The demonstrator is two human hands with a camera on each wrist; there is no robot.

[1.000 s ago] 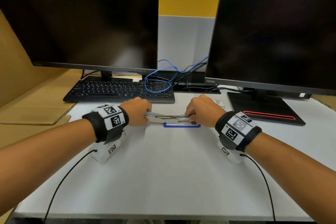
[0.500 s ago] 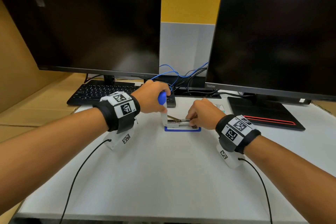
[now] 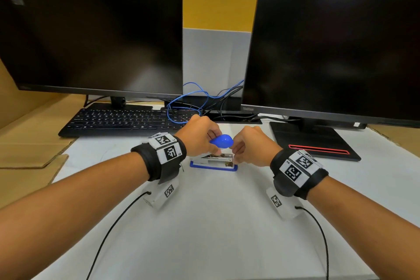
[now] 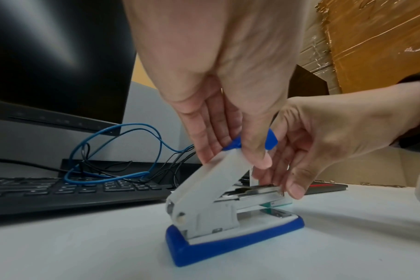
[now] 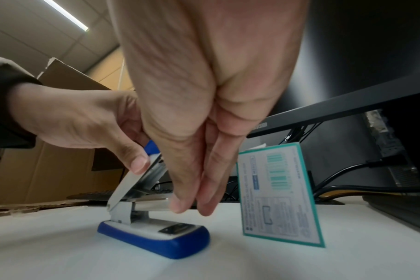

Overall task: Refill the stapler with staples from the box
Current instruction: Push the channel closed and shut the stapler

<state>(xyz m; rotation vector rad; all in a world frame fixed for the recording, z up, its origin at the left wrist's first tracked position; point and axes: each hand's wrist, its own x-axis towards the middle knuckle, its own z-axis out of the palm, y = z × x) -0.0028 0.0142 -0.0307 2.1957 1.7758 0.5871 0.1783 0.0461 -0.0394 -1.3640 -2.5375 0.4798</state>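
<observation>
Both of your hands are on the stapler (image 4: 230,214), which sits on the white desk (image 3: 216,223) in front of you. Your left hand (image 3: 200,137) pinches the lid (image 4: 218,180) between thumb and fingers and holds it tipped up, so the metal staple track (image 4: 249,192) shows. Your right hand (image 3: 252,146) points nearly straight fingers (image 5: 187,189) down onto the front of that track, likely to hold it steady or settle staples. I cannot tell if it holds any. Just behind stands the staple box (image 5: 278,195), close enough to reach.
</observation>
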